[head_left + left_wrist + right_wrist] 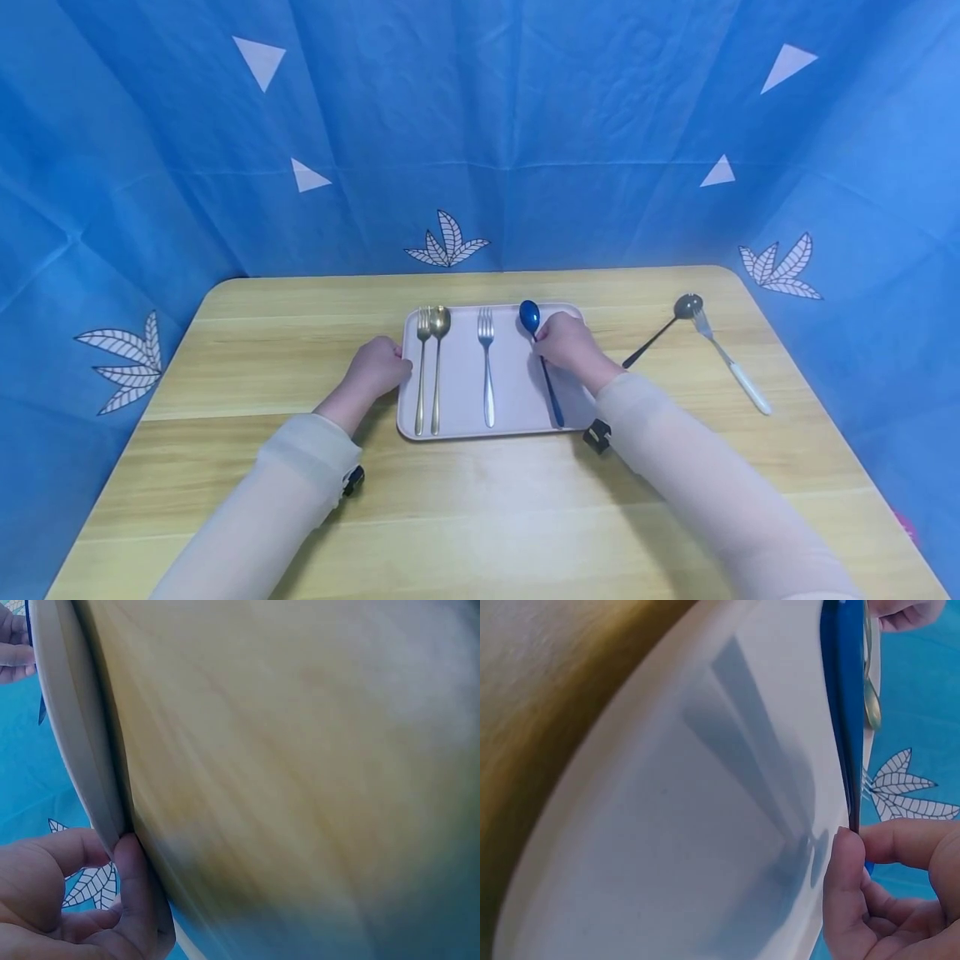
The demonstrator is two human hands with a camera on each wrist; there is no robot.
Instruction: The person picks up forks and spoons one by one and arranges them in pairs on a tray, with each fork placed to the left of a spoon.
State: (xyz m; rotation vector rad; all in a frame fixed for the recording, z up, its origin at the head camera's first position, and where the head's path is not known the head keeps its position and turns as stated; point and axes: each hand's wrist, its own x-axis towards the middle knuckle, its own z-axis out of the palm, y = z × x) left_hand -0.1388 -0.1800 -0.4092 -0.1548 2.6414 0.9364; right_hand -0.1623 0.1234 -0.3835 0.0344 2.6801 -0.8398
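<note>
A pale pinkish tray (457, 375) lies on the wooden table. My left hand (380, 367) pinches its left rim between thumb and finger, which the left wrist view shows close up. Over the tray's right part, my right hand (568, 342) pinches a blue spoon (529, 317) by its handle, the bowl pointing away from me. In the right wrist view, thumb and fingertip meet on that thin blue handle (844, 712). A gold fork (423, 325) and a gold spoon (440, 321) lie side by side at the tray's left. Between them and the blue spoon is a silver fork (486, 329).
On the table to the right of the tray lie a dark spoon (687, 307) and a white-handled fork (738, 375), their heads touching or overlapping. A blue patterned curtain (510, 208) surrounds the wooden table (487, 517) at the back and sides.
</note>
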